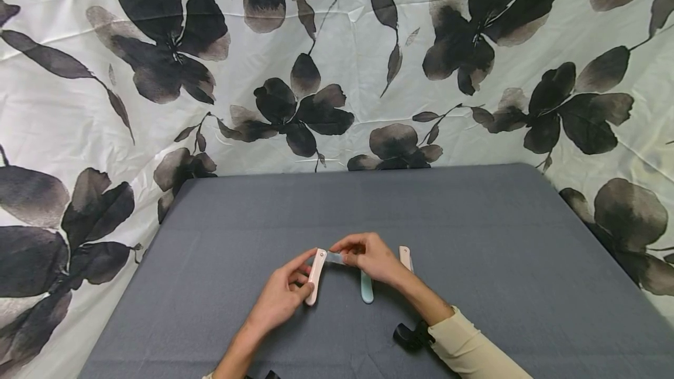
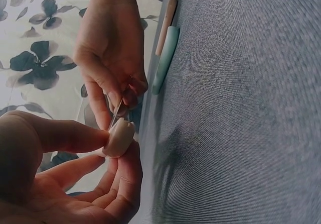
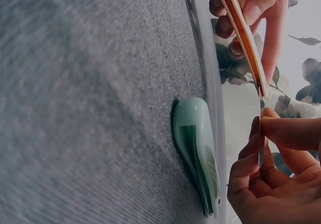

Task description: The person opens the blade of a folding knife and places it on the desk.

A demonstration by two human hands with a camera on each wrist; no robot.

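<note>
My left hand (image 1: 281,296) holds a folding knife by its pale pink handle (image 1: 315,279), thumb on one side and fingers on the other. The blade (image 1: 334,258) stands out sideways from the handle's top end. Between thumb and fingers, my right hand (image 1: 372,257) pinches that blade. In the right wrist view, the handle (image 3: 245,38) shows its long slot, and the blade runs from its end into the right fingers. A mint-green folding knife (image 1: 367,290) lies on the table below the right hand, partly hidden by it in the head view.
Another pale pink folding knife (image 1: 405,256) lies to the right, partly hidden behind the right forearm. Grey cloth covers the table (image 1: 253,209). A floral curtain (image 1: 379,75) hangs behind it. A black device (image 1: 411,337) sits at the right wrist.
</note>
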